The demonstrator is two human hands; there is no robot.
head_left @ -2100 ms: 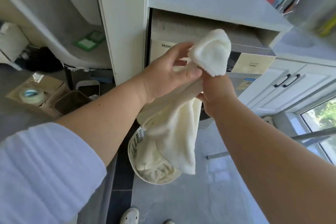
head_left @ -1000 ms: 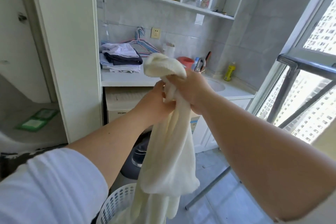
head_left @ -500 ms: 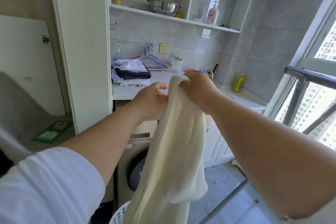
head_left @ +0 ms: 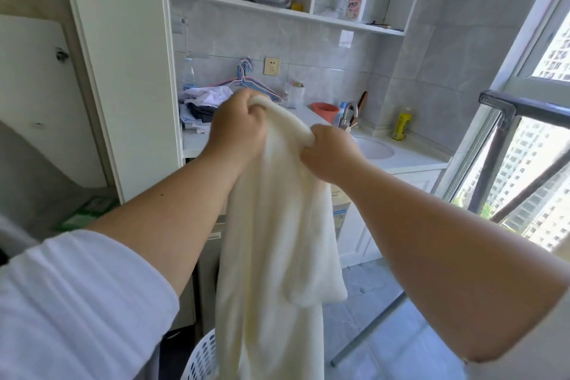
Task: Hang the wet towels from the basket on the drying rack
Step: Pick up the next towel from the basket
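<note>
A cream towel (head_left: 277,241) hangs in long folds in front of me, held up by its top edge. My left hand (head_left: 237,129) grips the upper left part of that edge in a fist. My right hand (head_left: 331,153) grips the edge a short way to the right and a little lower. The towel's lower end drops over the white plastic laundry basket (head_left: 200,358) at the bottom of the view. The drying rack's dark top bar (head_left: 524,106) and a slanted leg (head_left: 370,330) stand at the right by the window.
A white counter (head_left: 410,157) with a sink, tap and folded clothes runs behind the towel. Coloured hangers (head_left: 246,80) lean on the tiled wall. A tall white cabinet panel (head_left: 123,71) stands at the left. The window (head_left: 543,179) fills the right side.
The towel has been lifted out of the basket to chest height. My hands have moved apart along its top edge, the left going up and left, the right lower right.
</note>
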